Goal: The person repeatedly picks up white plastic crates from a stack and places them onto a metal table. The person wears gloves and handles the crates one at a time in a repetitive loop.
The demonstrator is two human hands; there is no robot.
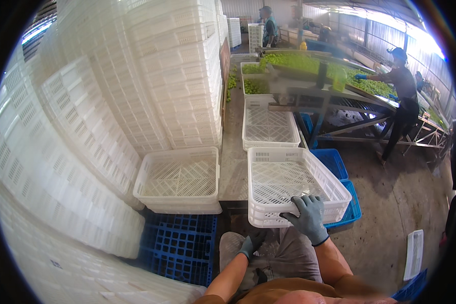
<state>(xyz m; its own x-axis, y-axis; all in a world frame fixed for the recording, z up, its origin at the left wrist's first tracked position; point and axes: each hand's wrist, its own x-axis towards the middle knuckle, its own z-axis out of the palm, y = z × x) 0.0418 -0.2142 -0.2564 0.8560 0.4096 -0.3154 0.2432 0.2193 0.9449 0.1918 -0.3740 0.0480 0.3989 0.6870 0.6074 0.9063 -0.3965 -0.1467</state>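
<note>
My right hand (pixel 309 216), in a grey-green work glove, grips the near rim of a white slotted plastic crate (pixel 281 214) with its thumb outside and its fingers over the edge. That crate holds nothing and sits before me at the near end of a metal bench. My left hand (pixel 252 243), gloved too, rests low by my thigh; its fingers are partly dark and blurred, and nothing shows in it. Beyond the gripped crate lies another empty white crate (pixel 270 127). Farther back, white crates hold round green fruit (pixel 255 86). A further white crate (pixel 178 178) stands at the left.
Tall stacks of white crates (pixel 174 76) fill the left, beside a blue plastic pallet (pixel 180 247). Blue crates (pixel 349 205) lie at the right. A sloping conveyor (pixel 307 62) carries green fruit; one co-worker (pixel 402 87) reaches over it, and another person (pixel 269 28) stands farther back.
</note>
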